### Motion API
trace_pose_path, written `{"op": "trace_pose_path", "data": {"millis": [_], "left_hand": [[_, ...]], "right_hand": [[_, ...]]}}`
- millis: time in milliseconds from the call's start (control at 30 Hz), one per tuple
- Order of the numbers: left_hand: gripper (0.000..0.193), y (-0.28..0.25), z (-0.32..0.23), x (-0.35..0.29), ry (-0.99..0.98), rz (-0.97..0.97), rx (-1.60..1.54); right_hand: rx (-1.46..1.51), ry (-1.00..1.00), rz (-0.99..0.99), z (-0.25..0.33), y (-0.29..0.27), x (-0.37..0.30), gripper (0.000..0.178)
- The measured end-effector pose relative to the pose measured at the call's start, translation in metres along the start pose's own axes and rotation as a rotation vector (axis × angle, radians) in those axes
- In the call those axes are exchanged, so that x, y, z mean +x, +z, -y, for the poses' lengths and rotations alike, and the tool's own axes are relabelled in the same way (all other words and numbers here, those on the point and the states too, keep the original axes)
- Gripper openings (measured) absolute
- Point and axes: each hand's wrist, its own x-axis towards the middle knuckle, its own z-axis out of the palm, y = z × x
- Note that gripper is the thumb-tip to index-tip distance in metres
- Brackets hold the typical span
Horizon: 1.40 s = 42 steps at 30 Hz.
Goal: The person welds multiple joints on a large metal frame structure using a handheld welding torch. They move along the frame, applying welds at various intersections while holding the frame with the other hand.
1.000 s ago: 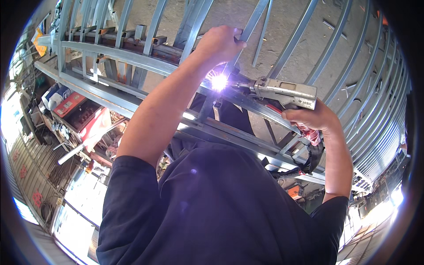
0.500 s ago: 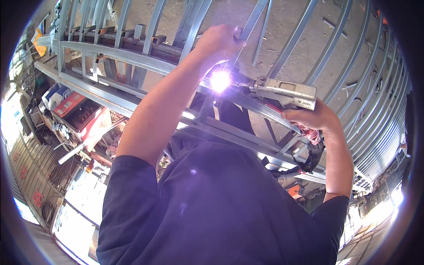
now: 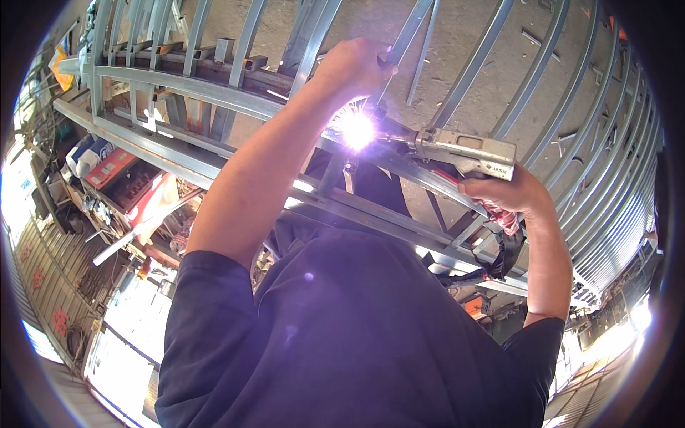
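A welding torch (image 3: pixel 467 151) with a pale, scuffed body lies in my right hand (image 3: pixel 510 191), fingers wrapped round its handle. Its nozzle points left, into a blinding white-violet arc (image 3: pixel 357 131) with sparks flying off. The arc burns at the long steel rail (image 3: pixel 421 171), near the foot of a grey square steel bar (image 3: pixel 409 30). My left hand (image 3: pixel 353 68) is closed on that bar just above the arc, thumb and fingertips against its side. Glare hides the joint itself. A reddish wrapped cable hangs below my right hand.
Evenly spaced steel bars (image 3: pixel 546 60) of the frame curve away to the right. More rails and short tube pieces (image 3: pixel 224 50) stand at the left. A red tool box (image 3: pixel 118 171) sits lower left, beside a pale tube (image 3: pixel 143 227). Metal scraps lie on the concrete floor.
The torch and my right hand have shifted very slightly right and down. Sparks now spray more widely from the arc. My left hand keeps its place on the bar.
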Motion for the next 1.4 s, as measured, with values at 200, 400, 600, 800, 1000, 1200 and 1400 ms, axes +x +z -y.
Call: {"op": "trace_pose_path", "data": {"millis": [200, 400, 600, 800, 1000, 1200, 1400], "left_hand": [[0.046, -0.005, -0.006, -0.002, -0.035, 0.024, -0.014], [0.048, -0.003, -0.001, -0.005, 0.042, -0.027, -0.004], [0.044, -0.005, -0.005, -0.008, 0.04, -0.03, 0.019], [0.042, -0.001, -0.005, -0.007, 0.029, -0.044, -0.002], [0.044, -0.002, -0.005, -0.006, 0.021, -0.027, 0.029], [0.05, -0.008, -0.014, -0.005, -0.042, 0.025, 0.084], [0.053, -0.007, -0.01, -0.001, -0.019, 0.028, 0.072]], "right_hand": [[-0.004, 0.017, 0.013, -0.004, -0.003, -0.002, 0.066], [0.025, -0.039, 0.014, -0.006, -0.008, -0.011, 0.071], [0.001, -0.007, 0.021, 0.004, -0.002, -0.001, 0.07], [0.0, 0.027, 0.042, 0.008, 0.002, 0.0, 0.072], [-0.019, 0.004, 0.021, 0.003, 0.003, 0.002, 0.071], [0.01, -0.025, 0.038, 0.001, 0.004, 0.003, 0.07], [0.012, -0.042, 0.028, 0.002, 0.006, 0.003, 0.068]]}}
